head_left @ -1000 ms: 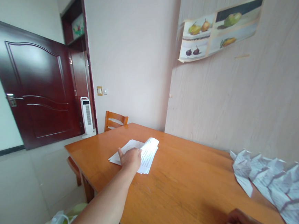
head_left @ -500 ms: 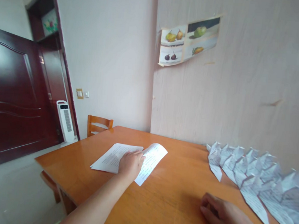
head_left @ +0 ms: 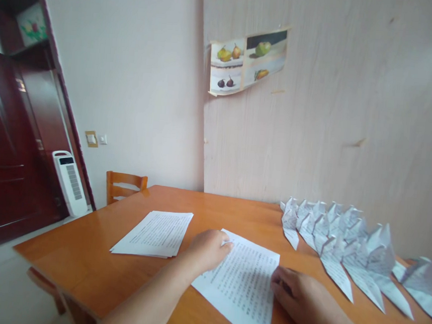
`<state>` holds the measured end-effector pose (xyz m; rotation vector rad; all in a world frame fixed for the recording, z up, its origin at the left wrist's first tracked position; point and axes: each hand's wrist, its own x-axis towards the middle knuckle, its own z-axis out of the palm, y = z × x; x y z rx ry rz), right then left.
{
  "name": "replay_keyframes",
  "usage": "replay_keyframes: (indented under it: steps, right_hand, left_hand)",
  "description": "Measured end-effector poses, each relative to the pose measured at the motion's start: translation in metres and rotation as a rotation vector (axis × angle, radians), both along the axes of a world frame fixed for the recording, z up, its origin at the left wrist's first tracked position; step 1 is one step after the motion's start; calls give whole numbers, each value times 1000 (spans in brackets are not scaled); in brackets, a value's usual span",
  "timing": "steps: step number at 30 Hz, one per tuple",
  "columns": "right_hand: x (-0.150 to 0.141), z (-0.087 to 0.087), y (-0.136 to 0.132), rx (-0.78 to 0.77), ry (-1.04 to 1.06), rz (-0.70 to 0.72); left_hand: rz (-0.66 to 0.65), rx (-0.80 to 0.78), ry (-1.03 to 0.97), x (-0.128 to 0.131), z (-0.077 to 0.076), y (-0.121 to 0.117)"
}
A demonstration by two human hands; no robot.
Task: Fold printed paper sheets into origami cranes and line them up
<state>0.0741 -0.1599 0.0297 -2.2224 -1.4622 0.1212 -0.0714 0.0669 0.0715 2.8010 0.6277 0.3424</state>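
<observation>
A printed sheet of paper lies at an angle on the table in front of me. My left hand is closed on its upper left edge, thumb on top and the other fingers mostly hidden. At the sheet's right edge is my right hand, its fingers curled and the thumb and fingertips meeting the paper's margin. Left of my left hand rests a stack of printed sheets, slightly uneven at the edges. Several folded paper pieces with pointed tails stand in rows on the right.
The wooden table meets the wall at its far side. A wooden chair stands beyond the left far corner. Behind it are a white upright appliance and a dark red door. Fruit pictures hang on the wall.
My left hand has brought the sheet from the stack to the right and laid it flatter before me. The sheet now reaches my right hand. The view has turned right.
</observation>
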Motion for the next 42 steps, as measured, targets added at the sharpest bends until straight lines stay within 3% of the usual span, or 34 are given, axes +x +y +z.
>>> replay_keyframes:
  steps: [3,6,13,23,31,42]
  right_hand:
    - [-3,5,0,66,-16,-29]
    - [-5,9,-1,93,-40,-40]
    - [-7,4,-2,18,-111,-32]
    - [2,-2,-5,-55,-206,-27]
    - [11,-8,-9,-58,-191,3]
    - [7,0,-9,-115,-181,3]
  left_hand:
    - [-46,-70,-14,4,2,12]
    - [-82,-148,-50,5,-7,18]
    - [-158,-282,-107,2,-24,15]
    - [-305,-94,108,-11,-10,7]
    - [-340,-75,92,-15,-4,8]
    - [-379,-111,55,-11,-5,5]
